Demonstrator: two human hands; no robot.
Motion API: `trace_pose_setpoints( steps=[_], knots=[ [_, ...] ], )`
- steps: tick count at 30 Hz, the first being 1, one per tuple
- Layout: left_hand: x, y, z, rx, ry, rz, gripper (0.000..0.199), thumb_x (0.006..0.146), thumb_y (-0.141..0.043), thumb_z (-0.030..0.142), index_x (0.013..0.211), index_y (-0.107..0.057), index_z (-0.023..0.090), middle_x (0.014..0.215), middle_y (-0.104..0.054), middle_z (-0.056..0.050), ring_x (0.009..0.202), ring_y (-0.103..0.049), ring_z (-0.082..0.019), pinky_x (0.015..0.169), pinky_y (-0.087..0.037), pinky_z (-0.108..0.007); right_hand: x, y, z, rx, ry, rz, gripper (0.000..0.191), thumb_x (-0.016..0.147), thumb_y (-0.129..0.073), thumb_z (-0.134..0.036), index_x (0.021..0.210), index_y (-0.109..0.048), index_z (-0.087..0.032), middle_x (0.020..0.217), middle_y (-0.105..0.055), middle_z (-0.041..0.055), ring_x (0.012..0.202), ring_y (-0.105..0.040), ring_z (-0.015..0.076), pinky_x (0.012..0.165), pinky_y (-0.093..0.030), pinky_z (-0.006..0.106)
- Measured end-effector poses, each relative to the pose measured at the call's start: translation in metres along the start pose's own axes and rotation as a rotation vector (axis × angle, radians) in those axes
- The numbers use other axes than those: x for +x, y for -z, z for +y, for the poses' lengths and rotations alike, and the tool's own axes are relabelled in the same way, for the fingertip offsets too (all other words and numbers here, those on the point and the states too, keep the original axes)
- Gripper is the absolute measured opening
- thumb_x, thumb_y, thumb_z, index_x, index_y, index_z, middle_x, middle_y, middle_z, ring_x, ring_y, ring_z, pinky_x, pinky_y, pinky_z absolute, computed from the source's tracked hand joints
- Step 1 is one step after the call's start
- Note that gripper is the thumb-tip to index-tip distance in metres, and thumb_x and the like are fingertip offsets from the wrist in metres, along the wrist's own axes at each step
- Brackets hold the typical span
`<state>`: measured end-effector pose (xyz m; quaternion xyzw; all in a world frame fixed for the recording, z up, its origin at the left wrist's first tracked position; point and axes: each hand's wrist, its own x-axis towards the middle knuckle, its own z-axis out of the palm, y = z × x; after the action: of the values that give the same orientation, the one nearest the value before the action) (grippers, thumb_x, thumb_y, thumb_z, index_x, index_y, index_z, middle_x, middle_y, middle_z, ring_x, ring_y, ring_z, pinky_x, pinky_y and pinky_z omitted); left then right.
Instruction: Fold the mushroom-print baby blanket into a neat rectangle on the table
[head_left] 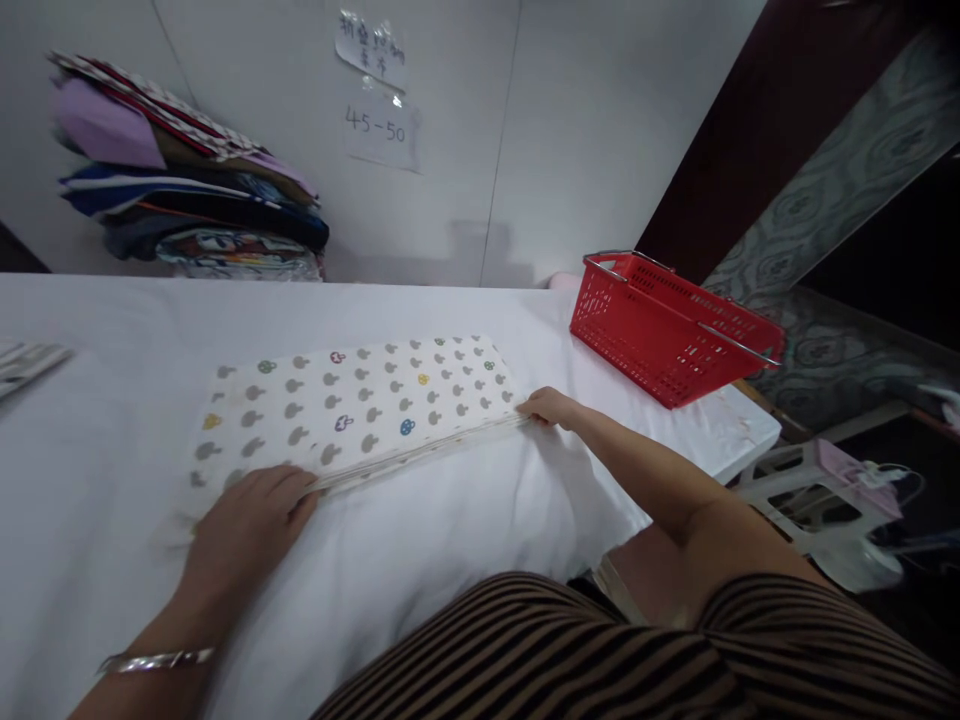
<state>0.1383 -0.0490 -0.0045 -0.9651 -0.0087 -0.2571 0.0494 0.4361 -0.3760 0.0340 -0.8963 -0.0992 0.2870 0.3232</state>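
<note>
A folded white cloth printed with grey, yellow, green, purple and blue mushroom shapes lies flat on the white-covered table. Several layers show along its near edge. My left hand is on its near left part, fingers over the top and the thumb at the layered edge, gripping it. At the near right corner, my right hand pinches the layers between thumb and fingers. The cloth's near left corner is partly hidden by my left hand and blurred.
A red plastic basket with metal handles stands at the table's right end. Folded fabrics are piled at the back left. Another patterned cloth lies at the left edge. A stool stands beyond the table's right corner.
</note>
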Motion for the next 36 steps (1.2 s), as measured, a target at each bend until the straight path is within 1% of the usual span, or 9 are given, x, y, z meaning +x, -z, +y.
trace_pose_setpoints(
  steps=[8,12,14,18,20,24,28,32,36],
  knots=[
    [0.001,0.007,0.005,-0.081,0.069,-0.07,0.026,0.088,-0.039,0.03,0.087,-0.062,0.018,0.09,-0.065,-0.008,0.086,-0.058,-0.024,0.078,-0.046,-0.039,-0.003,-0.002,0.001,-0.036,0.03,0.003,0.03,0.075,-0.065,-0.03,0.054,-0.048,-0.016,0.041,-0.045,-0.0055,0.038,-0.039,0.0057,0.038,-0.027,0.019],
    [0.001,0.008,0.009,-0.081,0.103,-0.061,0.023,0.088,-0.042,0.029,0.087,-0.062,0.019,0.092,-0.066,-0.007,0.089,-0.058,-0.023,0.081,-0.046,-0.037,-0.003,0.0,0.004,0.044,0.098,0.045,0.029,0.076,-0.064,-0.031,0.057,-0.049,-0.016,0.042,-0.045,-0.0054,0.038,-0.038,0.0053,0.038,-0.027,0.018],
    [0.002,0.008,0.011,-0.078,0.114,-0.065,0.022,0.087,-0.042,0.028,0.086,-0.063,0.019,0.092,-0.066,-0.007,0.089,-0.058,-0.022,0.081,-0.046,-0.036,-0.003,0.0,0.006,0.074,0.083,0.058,0.028,0.076,-0.063,-0.031,0.057,-0.048,-0.016,0.043,-0.045,-0.0054,0.037,-0.038,0.0053,0.037,-0.028,0.018],
    [0.003,0.008,0.014,-0.088,0.106,-0.096,0.021,0.086,-0.044,0.026,0.085,-0.063,0.018,0.088,-0.065,-0.007,0.086,-0.058,-0.022,0.077,-0.046,-0.036,-0.006,-0.003,0.009,0.0,0.034,0.021,0.029,0.079,-0.06,-0.029,0.055,-0.048,-0.017,0.042,-0.044,-0.0053,0.036,-0.039,0.0062,0.036,-0.029,0.019],
    [0.003,0.01,0.014,-0.083,0.109,-0.087,0.021,0.087,-0.043,0.025,0.085,-0.063,0.017,0.089,-0.065,-0.008,0.086,-0.057,-0.022,0.077,-0.045,-0.036,-0.008,-0.004,0.009,-0.027,0.035,0.011,0.029,0.08,-0.059,-0.029,0.056,-0.048,-0.017,0.042,-0.045,-0.0053,0.036,-0.04,0.0064,0.036,-0.03,0.019],
    [0.002,0.013,0.015,-0.069,0.135,-0.049,0.021,0.087,-0.044,0.024,0.083,-0.063,0.017,0.089,-0.066,-0.007,0.086,-0.057,-0.022,0.078,-0.045,-0.036,-0.012,-0.006,0.009,-0.008,0.034,0.012,0.028,0.08,-0.059,-0.03,0.058,-0.047,-0.017,0.044,-0.044,-0.0057,0.037,-0.04,0.0063,0.037,-0.03,0.02],
    [0.0,0.014,0.016,-0.092,0.151,-0.071,0.022,0.088,-0.044,0.024,0.081,-0.064,0.018,0.089,-0.066,-0.007,0.086,-0.056,-0.021,0.079,-0.045,-0.036,-0.012,-0.008,0.009,-0.019,0.003,0.025,0.028,0.081,-0.058,-0.032,0.059,-0.047,-0.017,0.044,-0.044,-0.0056,0.037,-0.039,0.0065,0.037,-0.028,0.02],
    [-0.004,0.012,0.017,-0.098,0.16,-0.086,0.022,0.09,-0.044,0.025,0.086,-0.064,0.018,0.092,-0.065,-0.007,0.089,-0.055,-0.022,0.08,-0.045,-0.037,-0.01,-0.007,0.01,-0.101,0.003,0.022,0.024,0.079,-0.06,-0.036,0.068,-0.051,-0.017,0.05,-0.05,-0.0037,0.039,-0.045,0.0081,0.037,-0.028,0.021],
    [-0.007,0.012,0.018,-0.095,0.145,-0.089,0.02,0.089,-0.045,0.022,0.091,-0.065,0.018,0.095,-0.065,-0.007,0.091,-0.055,-0.022,0.08,-0.045,-0.037,-0.006,-0.004,0.013,-0.168,0.01,0.001,0.025,0.078,-0.061,-0.041,0.072,-0.052,-0.017,0.054,-0.054,-0.0017,0.041,-0.048,0.0097,0.039,-0.03,0.021]
  ],
)
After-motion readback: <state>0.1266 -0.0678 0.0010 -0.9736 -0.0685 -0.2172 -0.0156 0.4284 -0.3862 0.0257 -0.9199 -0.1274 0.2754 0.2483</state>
